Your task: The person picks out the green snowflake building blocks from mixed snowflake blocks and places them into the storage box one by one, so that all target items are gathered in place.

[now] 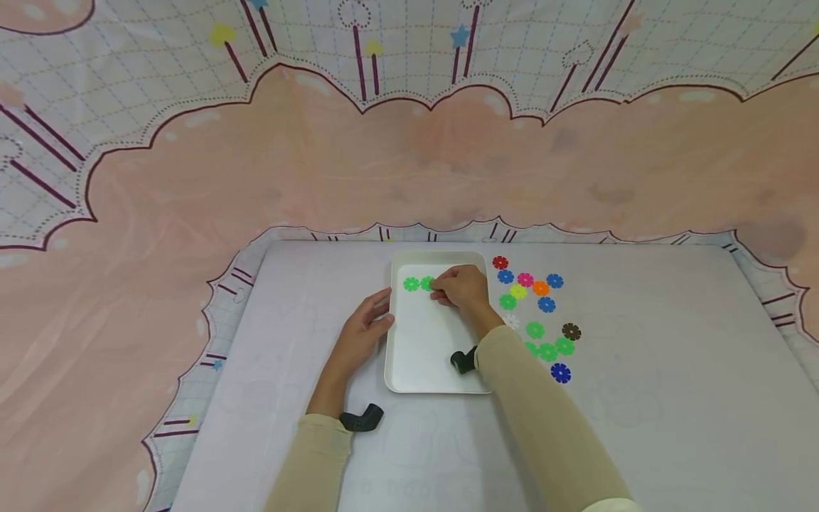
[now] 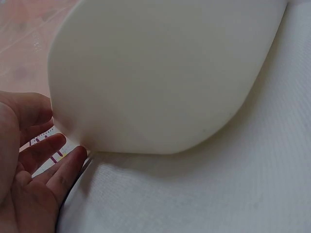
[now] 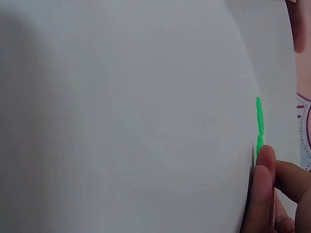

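Just now the right hand (image 1: 462, 287) has its fingers curled down onto a green snowflake disc (image 1: 427, 284) inside the white tray (image 1: 422, 355) — a second green disc (image 1: 411, 284) lies beside it. Fingers relaxed, the left hand (image 1: 366, 328) rests against the tray's left rim. Loose coloured discs (image 1: 540, 313) lie right of the tray.

Tray (image 1: 422, 341) smooth matt plastic; tabletop (image 2: 218, 194) finely textured.

- Head view looks forward and down from above, taking in the whole surface (image 1: 640, 427).
- Left wrist view sits low and close against the white tray (image 2: 160, 77).
- Right wrist view skims the same tray from very near.
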`<action>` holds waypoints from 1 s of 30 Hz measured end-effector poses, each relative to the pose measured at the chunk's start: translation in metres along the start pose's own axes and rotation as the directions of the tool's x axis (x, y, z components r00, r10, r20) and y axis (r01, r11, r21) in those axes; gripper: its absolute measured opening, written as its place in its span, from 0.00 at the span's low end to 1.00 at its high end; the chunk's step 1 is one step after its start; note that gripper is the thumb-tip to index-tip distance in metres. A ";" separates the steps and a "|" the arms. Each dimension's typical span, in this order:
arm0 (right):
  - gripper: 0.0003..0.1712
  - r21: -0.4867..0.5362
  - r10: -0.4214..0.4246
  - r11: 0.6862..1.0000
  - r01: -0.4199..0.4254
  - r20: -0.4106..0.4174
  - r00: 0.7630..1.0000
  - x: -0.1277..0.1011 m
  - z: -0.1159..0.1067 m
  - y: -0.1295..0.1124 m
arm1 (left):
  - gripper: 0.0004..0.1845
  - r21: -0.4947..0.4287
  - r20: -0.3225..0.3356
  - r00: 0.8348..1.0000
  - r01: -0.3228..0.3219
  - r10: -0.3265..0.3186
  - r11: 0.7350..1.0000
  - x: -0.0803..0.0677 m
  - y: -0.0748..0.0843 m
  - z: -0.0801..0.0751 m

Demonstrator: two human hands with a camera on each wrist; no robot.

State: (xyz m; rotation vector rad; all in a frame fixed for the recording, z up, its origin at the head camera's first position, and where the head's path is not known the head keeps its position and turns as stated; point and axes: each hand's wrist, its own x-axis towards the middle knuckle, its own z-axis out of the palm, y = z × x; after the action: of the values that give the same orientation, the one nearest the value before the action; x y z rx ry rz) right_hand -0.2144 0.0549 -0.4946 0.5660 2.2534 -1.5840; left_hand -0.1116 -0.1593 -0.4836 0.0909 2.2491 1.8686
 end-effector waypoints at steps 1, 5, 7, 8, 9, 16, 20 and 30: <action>0.09 0.000 0.002 1.000 -0.002 0.001 1.000 0.000 0.000 0.000 | 0.30 0.003 -0.002 1.000 0.005 -0.005 1.000 0.001 -0.002 0.000; 0.09 0.005 0.001 1.000 -0.001 0.007 1.000 -0.001 -0.001 -0.001 | 0.30 0.000 -0.012 1.000 0.017 -0.017 1.000 0.007 -0.016 -0.001; 0.09 0.003 0.003 1.000 -0.003 0.009 1.000 -0.001 -0.001 -0.001 | 0.30 -0.006 -0.017 1.000 0.015 -0.015 1.000 0.009 -0.023 -0.002; 0.09 0.002 0.005 1.000 -0.005 0.008 1.000 0.000 -0.001 -0.001 | 0.30 -0.010 -0.019 1.000 0.013 -0.013 1.000 0.010 -0.025 -0.002; 0.09 0.003 0.008 1.000 -0.008 0.008 1.000 0.000 0.000 -0.001 | 0.30 -0.013 -0.022 1.000 0.009 -0.010 1.000 0.010 -0.027 -0.002; 0.09 0.008 0.017 1.000 -0.017 0.002 1.000 0.000 0.000 -0.002 | 0.29 -0.019 -0.025 1.000 -0.020 0.020 1.000 0.009 -0.029 -0.003; 0.09 -0.002 0.016 1.000 -0.016 0.001 1.000 0.000 0.000 -0.002 | 0.29 -0.025 -0.021 1.000 -0.024 0.024 0.999 0.010 -0.029 -0.002; 0.09 -0.006 0.011 1.000 -0.011 0.003 1.000 -0.001 -0.001 -0.002 | 0.31 -0.026 -0.006 1.000 0.012 -0.012 1.000 0.012 -0.028 -0.003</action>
State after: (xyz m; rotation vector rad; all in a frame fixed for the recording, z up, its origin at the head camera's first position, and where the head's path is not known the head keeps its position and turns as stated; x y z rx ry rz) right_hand -0.2150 0.0550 -0.4919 0.5737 2.2482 -1.5718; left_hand -0.1218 -0.1652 -0.5125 0.0679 2.2242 1.8938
